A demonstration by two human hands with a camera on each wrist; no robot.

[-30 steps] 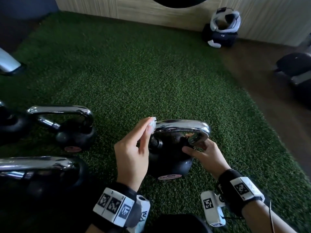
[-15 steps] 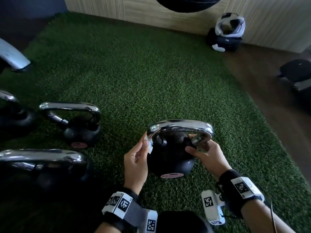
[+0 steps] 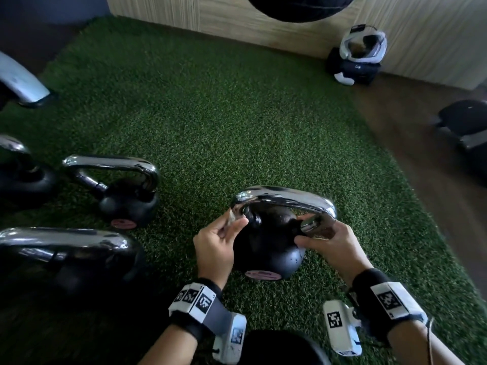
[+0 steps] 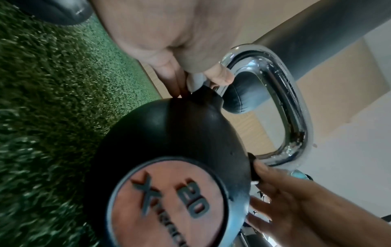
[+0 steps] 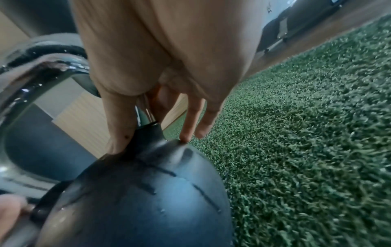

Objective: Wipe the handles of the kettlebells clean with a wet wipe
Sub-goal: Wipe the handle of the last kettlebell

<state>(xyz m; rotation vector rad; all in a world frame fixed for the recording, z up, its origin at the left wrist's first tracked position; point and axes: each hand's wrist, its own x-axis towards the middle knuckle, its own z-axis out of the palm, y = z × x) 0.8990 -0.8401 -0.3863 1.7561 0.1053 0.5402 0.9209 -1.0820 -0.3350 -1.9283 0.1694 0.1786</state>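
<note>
**Wiping the left leg of the 20 kettlebell's handle**

The kettlebell (image 3: 266, 248) being worked on sits on the green turf (image 3: 237, 127), right in front of the person, black ball with a shiny chrome handle (image 3: 284, 198) arching over the top. The pinkish badge on its face reads 20 in the left wrist view.

Left hand (image 3: 216, 246) is at the left leg of the handle, down where the chrome meets the ball. Its grip is pinching a small white wet wipe (image 3: 232, 216) between thumb and fingers, pressed against the metal there. In the left wrist view the wipe (image 4: 195, 81) only peeks out as a pale bit between the fingertips.

Right hand (image 3: 334, 246) is on the other side, steadying things. Its grip is wrapped around the right leg of the handle, thumb on the near side and fingers round the back, with a couple of fingertips (image 5: 186, 133) stretched down touching the top of the ball.

Off to the left there are more kettlebells on the turf: a smaller one (image 3: 126, 201) standing well apart from the main one, a big one (image 3: 66, 254) nearer the camera, and another (image 3: 21, 175) cut off by the frame edge. A white and black bag (image 3: 358, 59) sits by the wooden wall at the back.
</note>
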